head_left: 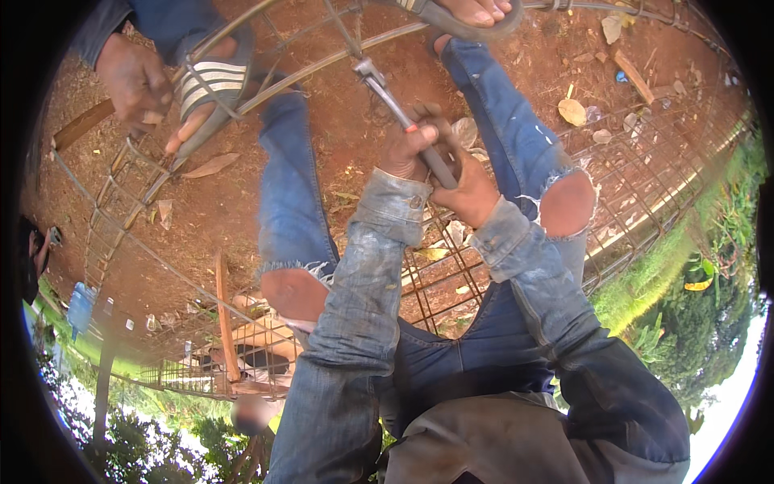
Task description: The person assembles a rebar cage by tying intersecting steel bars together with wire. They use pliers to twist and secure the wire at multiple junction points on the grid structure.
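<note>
Between my knees, both hands meet on a steel-shafted hand tool (393, 105) with a red band and a dark grip. Its small notched metal head points away from me, by a bent steel bar, and I cannot tell its exact kind. My left hand (405, 152) is closed round the grip, thumb along it near the red band. Closed at the grip's near end is my right hand (474, 187), its fingers partly hidden behind the tool. The tool's head lies close to a crossing of the bars (355, 55); whether it touches them is unclear.
Steel bar mesh (439, 282) lies below and around me, and a curved bar frame (145, 194) stands at the left. Another person's hand (137, 85) and sandalled foot (211, 89) are at the far left. A wooden stake (226, 323) and dry leaves (572, 111) lie about.
</note>
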The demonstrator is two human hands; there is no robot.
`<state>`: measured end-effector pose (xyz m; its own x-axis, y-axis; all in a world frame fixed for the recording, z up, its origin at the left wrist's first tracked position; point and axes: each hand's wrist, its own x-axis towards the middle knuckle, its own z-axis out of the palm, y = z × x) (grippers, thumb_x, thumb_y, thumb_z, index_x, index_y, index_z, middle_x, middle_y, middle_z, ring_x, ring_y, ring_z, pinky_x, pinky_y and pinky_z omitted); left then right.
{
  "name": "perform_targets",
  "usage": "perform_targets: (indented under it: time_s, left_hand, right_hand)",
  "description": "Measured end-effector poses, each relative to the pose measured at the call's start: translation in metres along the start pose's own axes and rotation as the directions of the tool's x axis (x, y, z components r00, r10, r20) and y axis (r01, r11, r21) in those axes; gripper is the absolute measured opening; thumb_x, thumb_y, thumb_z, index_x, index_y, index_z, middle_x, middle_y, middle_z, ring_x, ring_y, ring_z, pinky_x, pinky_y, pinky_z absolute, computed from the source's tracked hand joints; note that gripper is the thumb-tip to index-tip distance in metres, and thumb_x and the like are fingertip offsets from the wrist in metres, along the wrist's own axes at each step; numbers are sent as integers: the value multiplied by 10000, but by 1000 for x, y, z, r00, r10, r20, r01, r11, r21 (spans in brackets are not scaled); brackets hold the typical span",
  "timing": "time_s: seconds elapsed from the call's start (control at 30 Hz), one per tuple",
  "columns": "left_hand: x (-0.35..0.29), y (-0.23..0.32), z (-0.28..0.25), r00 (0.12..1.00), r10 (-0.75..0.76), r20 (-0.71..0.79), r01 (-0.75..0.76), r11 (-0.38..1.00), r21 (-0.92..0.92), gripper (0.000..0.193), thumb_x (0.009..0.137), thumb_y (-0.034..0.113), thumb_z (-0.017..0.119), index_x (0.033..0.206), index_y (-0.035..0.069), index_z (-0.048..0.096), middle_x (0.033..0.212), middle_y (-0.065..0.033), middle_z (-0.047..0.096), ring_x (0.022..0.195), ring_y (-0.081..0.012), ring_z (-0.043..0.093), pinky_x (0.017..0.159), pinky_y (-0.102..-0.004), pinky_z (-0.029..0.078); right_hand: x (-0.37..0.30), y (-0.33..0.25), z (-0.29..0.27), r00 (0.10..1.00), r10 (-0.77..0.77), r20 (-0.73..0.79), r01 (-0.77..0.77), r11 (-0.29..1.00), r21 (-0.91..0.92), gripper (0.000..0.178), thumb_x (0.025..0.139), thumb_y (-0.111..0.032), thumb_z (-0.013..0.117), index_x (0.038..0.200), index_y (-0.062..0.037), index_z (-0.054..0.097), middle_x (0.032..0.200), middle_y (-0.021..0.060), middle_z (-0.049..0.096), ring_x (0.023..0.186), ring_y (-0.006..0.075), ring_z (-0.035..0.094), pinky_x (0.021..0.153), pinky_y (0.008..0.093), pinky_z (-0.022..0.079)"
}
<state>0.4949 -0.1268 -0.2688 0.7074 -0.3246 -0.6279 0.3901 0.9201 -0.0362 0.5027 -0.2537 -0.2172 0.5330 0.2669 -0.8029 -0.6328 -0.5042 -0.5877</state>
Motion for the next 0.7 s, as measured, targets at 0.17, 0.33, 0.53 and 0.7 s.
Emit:
perform_targets:
  time_s: [0.17, 0.33, 0.53, 0.7]
  left_hand:
    - [2, -9, 40, 917, 216, -335, -73, 917, 393, 308, 706, 131, 663, 937, -20, 527, 833, -96, 582, 781, -176, 577, 720, -319, 477]
    - [-4, 7, 60, 864, 108, -491, 153, 874, 461, 381, 688, 210, 694, 964, 25, 508, 802, -74, 557, 740, -182, 574, 664, -325, 487]
    - [-11, 3, 47, 936, 44, -349, 48, 967, 251, 304, 687, 212, 684, 915, 95, 521, 736, -37, 550, 667, -159, 568, 567, -304, 479]
    - [-4, 1, 36, 965, 61, -256, -10, 980, 196, 292, 698, 205, 673, 908, 76, 517, 768, -45, 564, 704, -170, 567, 618, -331, 477]
  right_hand:
    - [1, -5, 25, 778, -350, -522, 47, 861, -507, 696, 633, -147, 665, 1224, 20, 338, 981, 208, 571, 825, 352, 584, 730, 392, 464]
    - [-13, -4, 22, 866, -326, -380, 77, 837, -542, 634, 642, -177, 658, 1157, 62, 376, 933, 217, 568, 823, 318, 580, 728, 364, 454]
    - [-14, -10, -16, 855, 19, 518, -368, 726, 581, 542, 630, -142, 617, 1098, 50, 424, 885, 122, 562, 747, 182, 557, 641, 283, 453]
    - [-14, -6, 20, 973, -60, -222, -17, 943, -332, 571, 590, -86, 605, 1119, 22, 418, 936, 239, 564, 860, 333, 572, 742, 361, 456]
